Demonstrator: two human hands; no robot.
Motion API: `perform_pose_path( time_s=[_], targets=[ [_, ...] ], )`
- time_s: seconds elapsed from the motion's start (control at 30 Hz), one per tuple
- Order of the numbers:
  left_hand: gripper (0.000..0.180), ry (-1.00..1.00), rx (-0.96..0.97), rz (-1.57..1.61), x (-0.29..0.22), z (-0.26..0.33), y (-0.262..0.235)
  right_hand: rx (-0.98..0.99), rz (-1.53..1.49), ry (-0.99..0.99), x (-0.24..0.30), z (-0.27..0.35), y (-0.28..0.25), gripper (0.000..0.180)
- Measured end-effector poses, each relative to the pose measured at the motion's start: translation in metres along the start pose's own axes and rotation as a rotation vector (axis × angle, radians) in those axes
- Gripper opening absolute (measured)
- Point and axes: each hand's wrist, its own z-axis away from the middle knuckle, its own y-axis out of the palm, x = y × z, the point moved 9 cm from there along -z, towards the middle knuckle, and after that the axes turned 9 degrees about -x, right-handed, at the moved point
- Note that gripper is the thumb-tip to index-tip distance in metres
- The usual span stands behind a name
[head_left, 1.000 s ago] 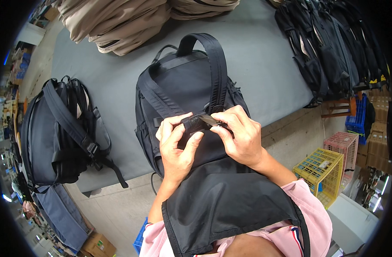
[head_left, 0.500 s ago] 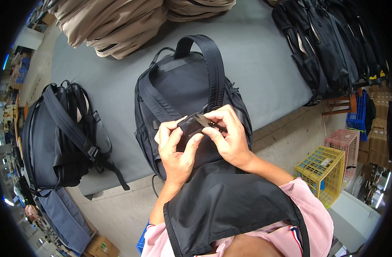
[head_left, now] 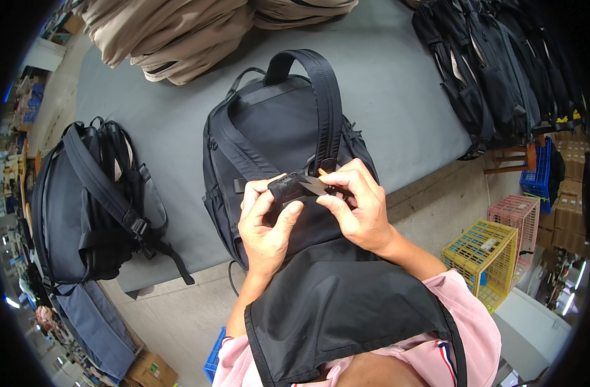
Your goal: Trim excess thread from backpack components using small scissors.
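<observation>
Black fabric covers the backpack (head_left: pixel 282 122) lying before me on the grey table (head_left: pixel 398 129), its shoulder straps (head_left: pixel 329 116) turned upward, probably so that they are within easy reach of both my hands. Over its lower half, my left hand (head_left: pixel 266 216) has its thumb and fingers bent around a short dark strap end (head_left: pixel 285 189); the gap between them is only as wide as that piece, seemingly to keep it steady. Just beside, the fingers of my right hand (head_left: pixel 361 205) are closed on a small metal-bladed tool (head_left: pixel 315 186), gripped near the blade, I judge, for fine control; whether its point touches the strap end or merely overlaps it, I cannot tell. Left of the backpack rests a second pack (head_left: pixel 59 206); beyond the backpack tan bags (head_left: pixel 172 39) are heaped, and to its right black bags (head_left: pixel 495 84) sit side by side, perhaps to leave room around the one under my fingers.
</observation>
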Motion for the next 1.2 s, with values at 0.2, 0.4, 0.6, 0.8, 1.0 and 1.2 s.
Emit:
perform_pose_path(
  time_s=[0.2, 0.4, 0.6, 0.8, 1.0, 1.2],
  targets=[
    [0.030, 0.078, 0.008, -0.113, -0.007, -0.001, 0.002, 0.006, 0.103, -0.051, 0.005, -0.003, 0.004, 0.019],
    [0.030, 0.178, 0.002, -0.201, -0.012, 0.001, 0.004, -0.005, 0.202, -0.153, 0.010, -0.001, 0.003, 0.019],
    [0.030, 0.189, -0.005, -0.222, -0.010, 0.001, 0.002, 0.082, 0.130, -0.036, 0.003, -0.006, 0.002, 0.017],
    [0.027, 0.189, 0.006, -0.232, -0.017, 0.000, -0.001, 0.106, -0.035, 0.074, -0.002, -0.007, 0.011, 0.015],
    [0.027, 0.425, -0.444, -0.314, -0.071, 0.022, -0.071, 0.158, -0.494, 0.461, -0.017, -0.011, 0.012, 0.021],
    [0.027, -0.702, 0.098, 0.965, 0.036, 0.058, -0.026, 0.521, -0.574, 0.771, -0.032, 0.024, 0.095, 0.033]
  ],
)
